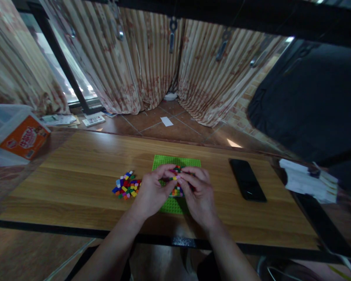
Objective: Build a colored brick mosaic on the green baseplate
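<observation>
A green studded baseplate (170, 206) lies on the table under both hands. Small coloured toy bricks (178, 190) cover part of its middle, partly hidden by my fingers. My left hand (156, 188) pinches the left end of a short row of joined toy bricks (175, 178), with yellow and pink showing, just over the plate. From the other side my right hand (199, 191) has its thumb and fingertips closed on the pink end. A pile of loose toy bricks (127, 186) in several colours lies left of my left hand.
On the wooden table (84, 171), a black phone (247, 179) lies to the right. A clear plastic box (17, 136) with an orange label stands at the left end. White papers (308, 181) and another dark device (321, 222) are at the right end. Curtains (152, 58) hang behind.
</observation>
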`<state>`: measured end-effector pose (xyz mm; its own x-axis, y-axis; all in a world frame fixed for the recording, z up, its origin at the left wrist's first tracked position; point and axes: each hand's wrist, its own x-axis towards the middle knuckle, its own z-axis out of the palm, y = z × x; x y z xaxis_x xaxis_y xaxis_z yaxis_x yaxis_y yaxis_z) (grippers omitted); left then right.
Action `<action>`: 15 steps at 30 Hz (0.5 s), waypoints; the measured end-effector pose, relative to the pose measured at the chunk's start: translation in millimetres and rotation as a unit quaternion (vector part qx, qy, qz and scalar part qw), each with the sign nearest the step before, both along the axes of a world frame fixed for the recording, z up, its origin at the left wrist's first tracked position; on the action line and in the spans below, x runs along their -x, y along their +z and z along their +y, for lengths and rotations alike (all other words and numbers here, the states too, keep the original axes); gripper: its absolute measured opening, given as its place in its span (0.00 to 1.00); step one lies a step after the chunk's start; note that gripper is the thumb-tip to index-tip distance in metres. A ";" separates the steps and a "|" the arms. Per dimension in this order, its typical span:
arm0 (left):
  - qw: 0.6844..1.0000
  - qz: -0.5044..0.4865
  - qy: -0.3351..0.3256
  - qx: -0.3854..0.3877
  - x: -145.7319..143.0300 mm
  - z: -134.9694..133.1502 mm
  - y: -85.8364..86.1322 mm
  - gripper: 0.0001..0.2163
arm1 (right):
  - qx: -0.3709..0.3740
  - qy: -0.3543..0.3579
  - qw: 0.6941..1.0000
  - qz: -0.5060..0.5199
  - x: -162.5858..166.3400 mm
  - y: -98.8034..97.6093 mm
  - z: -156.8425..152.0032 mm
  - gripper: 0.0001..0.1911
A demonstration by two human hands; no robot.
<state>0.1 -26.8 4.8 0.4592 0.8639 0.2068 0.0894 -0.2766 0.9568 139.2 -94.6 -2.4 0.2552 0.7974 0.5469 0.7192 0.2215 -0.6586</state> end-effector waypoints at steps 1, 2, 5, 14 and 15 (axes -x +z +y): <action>1.000 0.001 0.003 0.000 -0.3 0.1 -0.3 0.14 | -0.003 -0.003 1.000 -0.008 0.0 0.9 -0.2 0.07; 1.000 0.001 0.005 0.000 -0.6 0.2 -0.7 0.14 | -0.007 -0.006 1.000 -0.017 0.2 1.7 -0.4 0.07; 1.000 0.000 0.013 0.002 -1.9 -0.3 -2.3 0.12 | -0.020 -0.014 0.999 -0.041 1.2 2.4 -1.0 0.08; 0.999 -0.006 0.034 0.030 -2.8 1.4 -2.6 0.10 | -0.020 -0.057 0.997 -0.057 -9.9 4.7 -3.2 0.09; 0.999 -0.002 0.040 0.032 -1.6 3.1 -2.6 0.09 | -0.014 -0.066 0.996 -0.055 -14.3 5.5 -4.0 0.09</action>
<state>1.7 -23.7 2.1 0.3885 0.9089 0.1516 0.1054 -0.2073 0.9726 153.4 -98.6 3.1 0.2941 0.7445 0.5994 0.8106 0.1380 -0.5691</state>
